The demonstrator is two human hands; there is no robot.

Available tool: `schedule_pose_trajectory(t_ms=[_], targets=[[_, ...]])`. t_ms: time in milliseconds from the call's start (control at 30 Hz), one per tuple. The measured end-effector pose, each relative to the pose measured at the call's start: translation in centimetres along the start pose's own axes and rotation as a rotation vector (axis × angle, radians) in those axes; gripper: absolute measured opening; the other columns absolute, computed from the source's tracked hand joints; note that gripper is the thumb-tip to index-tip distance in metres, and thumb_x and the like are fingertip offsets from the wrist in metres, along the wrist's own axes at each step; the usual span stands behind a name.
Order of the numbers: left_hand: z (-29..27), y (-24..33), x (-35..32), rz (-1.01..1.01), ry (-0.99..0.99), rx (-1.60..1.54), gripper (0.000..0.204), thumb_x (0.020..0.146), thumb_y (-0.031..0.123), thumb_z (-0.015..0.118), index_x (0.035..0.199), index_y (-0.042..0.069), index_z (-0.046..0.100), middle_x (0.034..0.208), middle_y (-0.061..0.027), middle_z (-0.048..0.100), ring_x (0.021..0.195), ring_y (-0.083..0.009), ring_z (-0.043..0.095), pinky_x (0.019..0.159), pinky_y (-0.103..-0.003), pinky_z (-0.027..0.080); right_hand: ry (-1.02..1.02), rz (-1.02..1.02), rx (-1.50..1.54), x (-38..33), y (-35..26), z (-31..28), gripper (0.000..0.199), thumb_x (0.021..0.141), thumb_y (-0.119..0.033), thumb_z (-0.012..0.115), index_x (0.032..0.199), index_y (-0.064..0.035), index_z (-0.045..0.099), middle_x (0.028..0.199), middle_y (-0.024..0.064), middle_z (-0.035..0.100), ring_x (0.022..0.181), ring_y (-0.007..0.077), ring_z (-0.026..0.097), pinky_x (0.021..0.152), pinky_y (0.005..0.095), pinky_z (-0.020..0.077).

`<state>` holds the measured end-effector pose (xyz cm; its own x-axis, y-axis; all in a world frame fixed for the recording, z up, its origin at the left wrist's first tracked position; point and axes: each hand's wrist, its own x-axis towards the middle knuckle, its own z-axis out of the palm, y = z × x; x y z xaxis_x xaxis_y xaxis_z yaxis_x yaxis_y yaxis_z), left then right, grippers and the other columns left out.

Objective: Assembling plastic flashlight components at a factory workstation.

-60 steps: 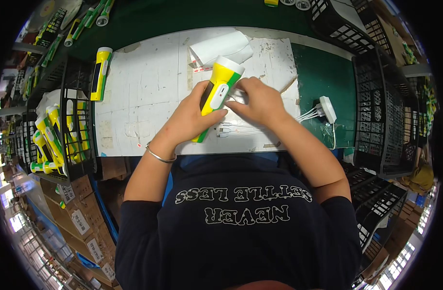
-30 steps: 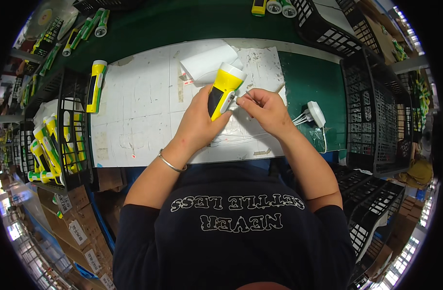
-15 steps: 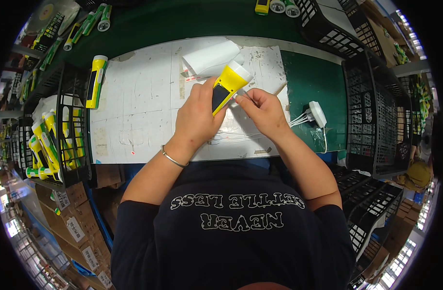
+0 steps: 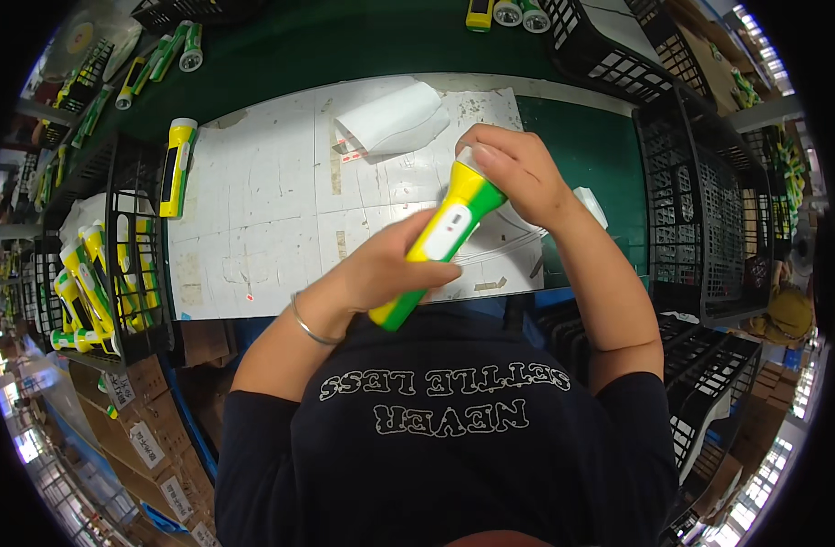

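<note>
A yellow and green flashlight (image 4: 441, 239) is held slantwise over the near part of the board, its white head pointing away and to the right. My left hand (image 4: 387, 266) is wrapped round its body, the thumb lying across below the white switch panel. Closed over the white head is my right hand (image 4: 520, 173), its fingers partly hidden behind it. Beyond my hands lies a curled white sheet (image 4: 395, 118). A white plug-like block (image 4: 590, 206) with thin white cables sits by my right wrist, partly covered by the forearm.
Another flashlight (image 4: 177, 169) lies at the board's left edge. A black crate (image 4: 144, 246) at the left holds several flashlights. More black crates (image 4: 705, 214) stand at the right. Further flashlights (image 4: 190, 47) lie on the green table (image 4: 345, 41) at the back.
The flashlight has been turned over, from its dark panel to its white switch side, and drawn nearer to me. My right hand has moved from beside it up onto its head.
</note>
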<state>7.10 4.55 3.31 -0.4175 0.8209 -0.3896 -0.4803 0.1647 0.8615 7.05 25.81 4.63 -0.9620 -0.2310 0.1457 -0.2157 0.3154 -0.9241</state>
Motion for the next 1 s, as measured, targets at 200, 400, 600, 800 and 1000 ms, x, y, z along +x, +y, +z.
schedule_pose_trajectory(t_ms=[200, 400, 600, 800, 1000], targets=[[-0.4, -0.9, 0.4, 0.379, 0.336, 0.691, 0.040, 0.076, 0.012, 0.062, 0.110, 0.001, 0.044, 0.086, -0.0152, 0.057, 0.073, -0.0294, 0.059, 0.065, -0.035, 0.047, 0.000, 0.022, -0.197, 1.0, 0.3, 0.8, 0.032, 0.086, -0.033, 0.050, 0.083, -0.0022, 0.059, 0.065, 0.0057, 0.056, 0.059, 0.0120, 0.052, 0.054, 0.0269, 0.0410], [-0.6, -1.3, 0.7, 0.509, 0.425, 0.885, 0.055, 0.073, 0.014, 0.065, 0.120, 0.001, 0.041, 0.103, -0.0200, 0.055, 0.090, -0.0346, 0.057, 0.079, -0.036, 0.046, 0.171, -0.021, -0.028, 0.1, 2.3, 1.6, 0.038, 0.084, -0.040, 0.050, 0.080, -0.0044, 0.062, 0.064, 0.0102, 0.059, 0.059, 0.0219, 0.056, 0.057, 0.0320, 0.0428], [-0.8, -1.9, 1.8, 0.431, 0.471, 0.972, 0.060, 0.074, 0.014, 0.061, 0.127, 0.000, 0.035, 0.101, -0.0241, 0.051, 0.088, -0.0386, 0.055, 0.076, -0.040, 0.047, 0.187, 0.244, -0.250, 0.5, 1.8, 1.3, 0.044, 0.084, -0.044, 0.049, 0.080, -0.0024, 0.062, 0.066, 0.0129, 0.059, 0.061, 0.0223, 0.056, 0.058, 0.0306, 0.0422], [-2.4, -2.2, 3.4, 0.568, 0.397, 0.625, 0.065, 0.080, 0.010, 0.053, 0.137, 0.003, 0.024, 0.105, -0.0195, 0.052, 0.092, -0.0268, 0.056, 0.079, -0.034, 0.048, 0.273, 0.317, 0.131, 0.5, 1.5, 0.2, 0.045, 0.093, -0.043, 0.038, 0.091, -0.0034, 0.058, 0.054, 0.0009, 0.045, 0.050, 0.0077, 0.039, 0.049, 0.0233, 0.0292], [-2.0, -2.1, 3.9, 0.150, 0.243, -0.438, 0.036, 0.092, 0.038, 0.047, 0.114, 0.010, 0.041, 0.085, -0.0075, 0.057, 0.067, -0.0155, 0.057, 0.054, -0.029, 0.051, 0.274, 0.281, 0.167, -2.3, 2.2, 1.2, 0.041, 0.095, -0.040, 0.033, 0.101, -0.0070, 0.057, 0.055, -0.0008, 0.047, 0.049, 0.0034, 0.036, 0.047, 0.0190, 0.0270]])
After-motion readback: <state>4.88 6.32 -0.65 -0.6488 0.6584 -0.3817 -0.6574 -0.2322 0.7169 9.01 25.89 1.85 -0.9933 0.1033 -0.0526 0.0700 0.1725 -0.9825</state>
